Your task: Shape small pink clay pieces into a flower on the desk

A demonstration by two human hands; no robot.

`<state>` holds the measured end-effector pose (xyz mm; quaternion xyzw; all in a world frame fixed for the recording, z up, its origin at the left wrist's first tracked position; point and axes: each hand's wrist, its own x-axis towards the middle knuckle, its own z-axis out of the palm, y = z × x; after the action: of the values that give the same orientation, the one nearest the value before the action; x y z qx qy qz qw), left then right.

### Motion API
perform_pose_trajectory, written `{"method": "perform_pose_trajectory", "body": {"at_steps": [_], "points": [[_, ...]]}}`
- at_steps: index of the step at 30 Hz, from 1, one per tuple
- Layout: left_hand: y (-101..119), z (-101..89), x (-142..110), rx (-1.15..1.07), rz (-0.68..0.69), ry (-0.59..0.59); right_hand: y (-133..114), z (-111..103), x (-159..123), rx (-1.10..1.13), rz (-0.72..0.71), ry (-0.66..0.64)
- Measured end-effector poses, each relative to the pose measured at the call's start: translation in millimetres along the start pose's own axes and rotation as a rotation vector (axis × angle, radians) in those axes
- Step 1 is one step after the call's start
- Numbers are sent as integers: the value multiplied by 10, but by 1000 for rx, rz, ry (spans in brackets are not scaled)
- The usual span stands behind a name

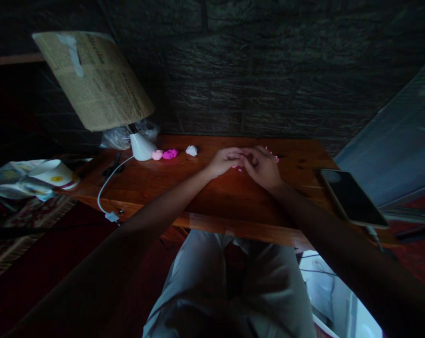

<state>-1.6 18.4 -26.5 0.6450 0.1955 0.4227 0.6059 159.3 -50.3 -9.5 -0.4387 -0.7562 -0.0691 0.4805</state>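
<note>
Our left hand (227,160) and right hand (265,166) meet near the middle of the frame, over the wooden table (212,197). The fingers of our left hand lie close together and reach across to our right hand, whose fingers are bent inward with the thumb toward them. We cannot tell whether anything is pinched between them. Small pink bits (240,170) lie on the wood just below our hands and beside the right one.

At the left edge of the frame, a white cup (53,173) with a yellow mark stands beside a patterned cloth (17,176); its contents are too dark to make out. A clear plastic bag (116,139) sits behind the lamp (142,146), its contents unclear. In the lower right, a white container (321,284) stands below the table, with a cable across it; we cannot identify what is inside.

Wood surface shows between our wrists and the table's front edge, and between our right hand and the phone (353,197) near the right end. Left of our hands, near the back edge, are a white lump (191,150), a magenta lump (170,154) and a pale pink lump (157,155) by the lamp base. Black scissors (112,167) lie near the left end.
</note>
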Motion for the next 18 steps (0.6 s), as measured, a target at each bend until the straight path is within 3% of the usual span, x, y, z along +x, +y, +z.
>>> {"method": "perform_pose_trajectory", "body": {"at_steps": [8,18], "points": [[133,2,-32,-144,-98,112,101,-24,7,268,210,-73],[152,32,-27,-162,-107,127,116,-16,6,464,412,-108]]}}
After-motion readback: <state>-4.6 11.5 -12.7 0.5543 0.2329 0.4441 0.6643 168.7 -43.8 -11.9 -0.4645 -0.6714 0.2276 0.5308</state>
